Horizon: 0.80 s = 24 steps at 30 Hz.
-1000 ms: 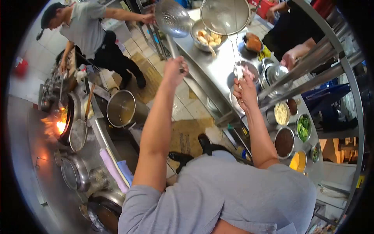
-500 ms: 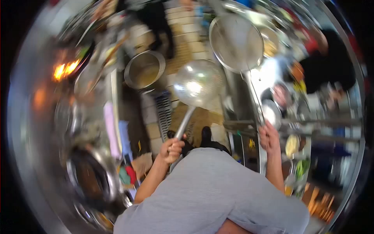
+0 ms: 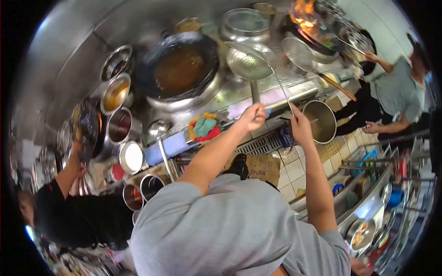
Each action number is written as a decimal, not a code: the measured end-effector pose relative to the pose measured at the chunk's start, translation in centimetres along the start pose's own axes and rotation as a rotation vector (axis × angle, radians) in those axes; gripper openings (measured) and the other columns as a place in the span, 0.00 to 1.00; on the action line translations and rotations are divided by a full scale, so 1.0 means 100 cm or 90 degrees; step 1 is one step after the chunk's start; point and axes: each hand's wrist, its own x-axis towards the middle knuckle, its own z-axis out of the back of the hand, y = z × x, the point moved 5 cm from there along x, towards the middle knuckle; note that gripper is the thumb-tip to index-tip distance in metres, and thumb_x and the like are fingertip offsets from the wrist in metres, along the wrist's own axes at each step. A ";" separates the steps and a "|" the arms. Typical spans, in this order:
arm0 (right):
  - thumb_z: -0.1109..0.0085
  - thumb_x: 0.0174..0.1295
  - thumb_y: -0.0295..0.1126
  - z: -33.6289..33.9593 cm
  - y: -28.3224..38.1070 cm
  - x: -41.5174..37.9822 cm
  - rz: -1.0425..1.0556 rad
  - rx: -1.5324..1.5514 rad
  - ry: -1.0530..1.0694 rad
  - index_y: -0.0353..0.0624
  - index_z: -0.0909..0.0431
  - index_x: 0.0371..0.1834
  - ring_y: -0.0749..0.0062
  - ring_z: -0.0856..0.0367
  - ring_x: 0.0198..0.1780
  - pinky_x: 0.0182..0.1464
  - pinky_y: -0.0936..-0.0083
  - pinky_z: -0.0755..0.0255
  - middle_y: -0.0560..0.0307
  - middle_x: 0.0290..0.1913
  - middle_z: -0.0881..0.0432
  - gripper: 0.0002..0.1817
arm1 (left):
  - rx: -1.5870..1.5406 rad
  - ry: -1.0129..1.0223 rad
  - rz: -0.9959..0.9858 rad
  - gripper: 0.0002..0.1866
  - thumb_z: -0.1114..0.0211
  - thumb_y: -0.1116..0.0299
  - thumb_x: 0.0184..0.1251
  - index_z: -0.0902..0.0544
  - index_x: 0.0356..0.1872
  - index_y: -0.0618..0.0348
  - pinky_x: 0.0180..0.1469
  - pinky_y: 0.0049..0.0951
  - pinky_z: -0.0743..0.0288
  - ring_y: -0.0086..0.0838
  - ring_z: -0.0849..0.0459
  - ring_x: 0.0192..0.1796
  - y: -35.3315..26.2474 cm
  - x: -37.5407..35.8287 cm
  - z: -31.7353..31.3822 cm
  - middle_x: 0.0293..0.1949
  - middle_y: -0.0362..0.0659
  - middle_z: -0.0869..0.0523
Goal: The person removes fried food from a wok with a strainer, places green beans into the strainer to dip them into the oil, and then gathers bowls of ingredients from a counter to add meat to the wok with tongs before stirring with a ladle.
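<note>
My left hand [image 3: 253, 117] is closed round the handle of a perforated metal skimmer [image 3: 248, 63], whose round bowl is over the steel stove top. My right hand [image 3: 300, 123] grips the thin handle of a mesh strainer [image 3: 246, 48]. The strainer's head is seen nearly edge-on, across the skimmer's bowl. Left of both tools sits a large dark wok [image 3: 179, 69] holding brown liquid. A deep metal pot [image 3: 319, 122] stands just right of my right hand.
Flames [image 3: 304, 18] rise at another wok [image 3: 317, 41], where a co-worker in grey [image 3: 398, 89] stands. A person in black [image 3: 83, 216] is at the left. Coloured cloths [image 3: 205, 128] lie on the stove's edge. Shelving [image 3: 400, 170] with bowls is at the right.
The view has swung round to face the stove. The skimmer and strainer, previously wide apart, have come together, with the strainer now turned edge-on. Both hands still hold their handles.
</note>
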 end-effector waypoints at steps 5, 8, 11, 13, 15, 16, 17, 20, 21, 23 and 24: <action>0.55 0.57 0.26 -0.061 -0.022 0.055 0.013 -0.254 0.043 0.49 0.38 0.58 0.40 0.29 0.43 0.44 0.55 0.33 0.37 0.42 0.29 0.22 | -0.079 -0.022 -0.068 0.10 0.50 0.72 0.58 0.36 0.18 0.52 0.10 0.13 0.47 0.12 0.36 0.16 -0.044 0.045 0.020 0.17 0.32 0.35; 0.53 0.57 0.28 -0.088 -0.072 0.048 -0.018 -0.193 0.076 0.48 0.38 0.59 0.41 0.30 0.45 0.46 0.59 0.33 0.37 0.46 0.31 0.23 | 0.108 -0.203 -0.112 0.11 0.47 0.62 0.63 0.31 0.32 0.60 0.13 0.12 0.39 0.20 0.26 0.19 -0.042 0.013 0.005 0.22 0.42 0.23; 0.51 0.58 0.29 -0.101 -0.113 0.028 0.047 -0.162 0.119 0.45 0.38 0.59 0.48 0.30 0.47 0.49 0.66 0.34 0.39 0.49 0.31 0.24 | 0.425 -0.201 -0.085 0.15 0.47 0.57 0.64 0.30 0.38 0.60 0.18 0.20 0.32 0.26 0.23 0.21 -0.030 -0.036 0.025 0.25 0.45 0.21; 0.52 0.60 0.30 -0.094 -0.146 0.010 0.006 -0.067 0.103 0.42 0.37 0.59 0.57 0.27 0.42 0.45 0.69 0.32 0.44 0.44 0.29 0.22 | 0.667 -0.383 -0.276 0.14 0.47 0.58 0.64 0.26 0.32 0.59 0.24 0.25 0.28 0.25 0.22 0.24 -0.028 -0.097 0.066 0.26 0.43 0.20; 0.59 0.64 0.31 -0.085 -0.179 -0.021 -0.206 0.286 0.171 0.39 0.29 0.42 0.81 0.34 0.22 0.24 0.84 0.36 0.64 0.23 0.30 0.11 | 0.884 -0.770 -0.565 0.09 0.42 0.65 0.56 0.23 0.34 0.59 0.38 0.31 0.27 0.33 0.20 0.34 -0.026 -0.213 0.083 0.26 0.46 0.19; 0.55 0.64 0.38 -0.092 -0.229 -0.049 -0.302 0.385 0.197 0.43 0.28 0.42 0.82 0.33 0.16 0.17 0.83 0.41 0.66 0.17 0.31 0.12 | 1.085 -0.988 -0.533 0.13 0.41 0.67 0.51 0.24 0.38 0.59 0.44 0.37 0.29 0.41 0.22 0.40 -0.020 -0.266 0.101 0.33 0.49 0.21; 0.55 0.64 0.39 -0.081 -0.239 -0.080 -0.428 0.350 0.283 0.43 0.27 0.37 0.80 0.32 0.17 0.18 0.81 0.38 0.64 0.17 0.30 0.12 | 1.090 -1.253 -0.479 0.14 0.42 0.68 0.49 0.25 0.39 0.61 0.47 0.41 0.31 0.45 0.24 0.42 0.000 -0.312 0.111 0.38 0.51 0.23; 0.52 0.59 0.33 -0.099 -0.345 -0.141 -0.251 -0.063 0.675 0.39 0.30 0.46 0.71 0.26 0.35 0.36 0.72 0.32 0.57 0.40 0.26 0.14 | 0.697 -1.488 -0.104 0.19 0.46 0.67 0.53 0.33 0.48 0.60 0.49 0.47 0.33 0.48 0.26 0.48 0.049 -0.380 0.178 0.47 0.55 0.27; 0.51 0.57 0.31 -0.098 -0.347 -0.154 -0.225 -0.189 0.846 0.36 0.32 0.51 0.69 0.24 0.43 0.45 0.69 0.30 0.55 0.50 0.26 0.19 | 0.679 -1.499 -0.106 0.19 0.46 0.67 0.53 0.33 0.48 0.60 0.49 0.47 0.33 0.48 0.26 0.48 0.055 -0.384 0.185 0.47 0.55 0.27; 0.51 0.56 0.32 -0.112 -0.344 -0.143 -0.156 -0.217 0.796 0.37 0.29 0.44 0.61 0.23 0.38 0.40 0.65 0.29 0.50 0.40 0.24 0.14 | 0.711 -1.428 -0.045 0.20 0.48 0.66 0.55 0.35 0.49 0.59 0.46 0.44 0.30 0.47 0.24 0.47 0.062 -0.386 0.200 0.45 0.55 0.26; 0.51 0.55 0.32 -0.120 -0.344 -0.141 -0.124 -0.230 0.770 0.37 0.27 0.40 0.58 0.22 0.36 0.37 0.63 0.29 0.47 0.35 0.24 0.13 | 0.699 -1.436 -0.044 0.20 0.48 0.66 0.55 0.35 0.49 0.59 0.46 0.44 0.30 0.47 0.24 0.47 0.065 -0.389 0.203 0.45 0.55 0.26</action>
